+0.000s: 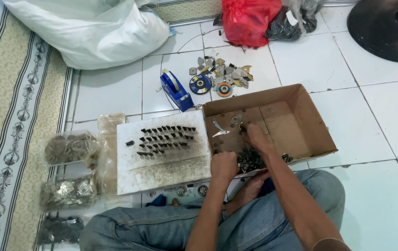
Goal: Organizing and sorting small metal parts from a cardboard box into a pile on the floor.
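Small dark metal pieces [251, 160], heaped at near left corner of shallow cardboard box [317, 123]. Look hard, stiff, probably light singly and heavy as a heap; gritty, likely to slip and roll, so best pinched one at a time at mid-length. Left hand [223, 166] curled at box's near edge, touching heap; fingers closed narrow, contents not visible, cannot tell if anything held. Right hand [254, 138] reaching farther into box, fingers bent down among scattered bits; grip hidden beneath hand.

Just left of box: white board [161, 174], dusted grey, with rows of same dark pieces [164, 138] laid in lines on far half. Far of board: blue tape dispenser [176, 90], two round abrasive discs [200, 84], loose grey and yellow scraps [229, 74]. Far left: clear bags of parts [69, 148]. Red plastic bag [250, 21] and white sack [92, 32] at far edge.

Exact shape of pieces too small to make out. Nearest bag cut off by frame. Bare foot partly hidden under box.
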